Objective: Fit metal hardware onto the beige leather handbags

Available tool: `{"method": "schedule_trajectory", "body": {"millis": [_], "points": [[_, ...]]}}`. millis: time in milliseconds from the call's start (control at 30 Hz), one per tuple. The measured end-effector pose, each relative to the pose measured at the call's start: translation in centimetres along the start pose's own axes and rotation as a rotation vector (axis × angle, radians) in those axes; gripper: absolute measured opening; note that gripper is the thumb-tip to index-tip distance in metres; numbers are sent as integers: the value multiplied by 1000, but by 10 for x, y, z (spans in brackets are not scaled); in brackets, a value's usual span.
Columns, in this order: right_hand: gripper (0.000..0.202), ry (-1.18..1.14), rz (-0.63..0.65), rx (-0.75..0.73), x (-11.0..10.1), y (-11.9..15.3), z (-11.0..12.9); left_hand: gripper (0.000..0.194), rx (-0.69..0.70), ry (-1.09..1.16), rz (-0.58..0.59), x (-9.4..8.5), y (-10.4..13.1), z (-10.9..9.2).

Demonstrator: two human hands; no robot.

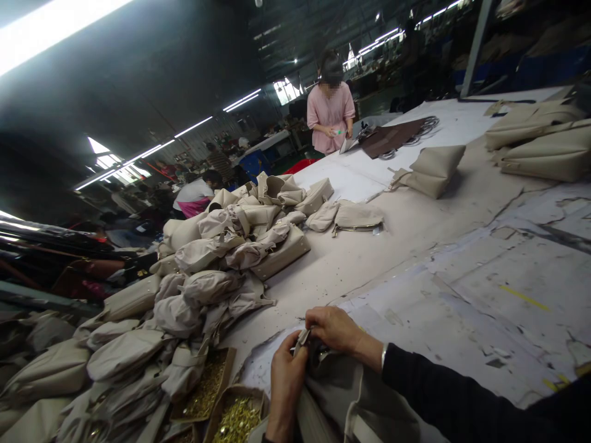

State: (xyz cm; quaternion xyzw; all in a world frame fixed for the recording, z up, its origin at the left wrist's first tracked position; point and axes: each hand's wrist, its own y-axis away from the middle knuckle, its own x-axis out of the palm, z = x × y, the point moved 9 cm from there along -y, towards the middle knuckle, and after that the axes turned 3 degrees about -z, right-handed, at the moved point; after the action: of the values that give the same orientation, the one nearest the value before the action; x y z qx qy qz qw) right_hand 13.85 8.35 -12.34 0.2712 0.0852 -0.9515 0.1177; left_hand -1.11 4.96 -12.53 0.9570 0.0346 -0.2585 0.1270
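Observation:
A grey-beige bag (341,387) hangs below my hands at the front edge of the view. My left hand (287,375) is closed, its thumb and fingers pinching a small light strip (302,337) of the bag. From the right, my right hand (335,329) reaches over with its fingers closed on the bag's edge beside that strip. The two hands are close together. Small brass-coloured metal pieces (237,421) fill a box just left of my left hand, and another box of metal pieces (207,384) stands behind it.
Many beige bags (203,252) are piled along the left. A single bag (431,171) and a stack of bags (545,138) lie farther right on the worn table (415,264). Across the table stands a person in pink (330,114), near dark brown pieces (392,138).

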Motion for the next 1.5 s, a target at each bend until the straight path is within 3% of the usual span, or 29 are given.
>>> {"method": "schedule_trajectory", "body": {"millis": [267, 600, 733, 867, 1067, 1500], "points": [[9, -58, 109, 65, 6, -17, -9, 52, -16, 20, 19, 0, -3, 2], [9, -91, 120, 125, 14, -22, -16, 39, 79, -236, 6, -1, -3, -5], [9, -97, 120, 125, 14, -23, -15, 33, 59, -306, -25, -1, -6, -1], [9, -95, 108, 124, 14, -22, -12, 38, 32, -202, -59, -4, -7, 3], [9, -89, 111, 114, 15, -20, -11, 49, -42, -23, 18, -3, -5, 9], [10, -110, 137, 118, 18, -24, -15, 42, -22, -74, -35, -3, -6, 12]]}}
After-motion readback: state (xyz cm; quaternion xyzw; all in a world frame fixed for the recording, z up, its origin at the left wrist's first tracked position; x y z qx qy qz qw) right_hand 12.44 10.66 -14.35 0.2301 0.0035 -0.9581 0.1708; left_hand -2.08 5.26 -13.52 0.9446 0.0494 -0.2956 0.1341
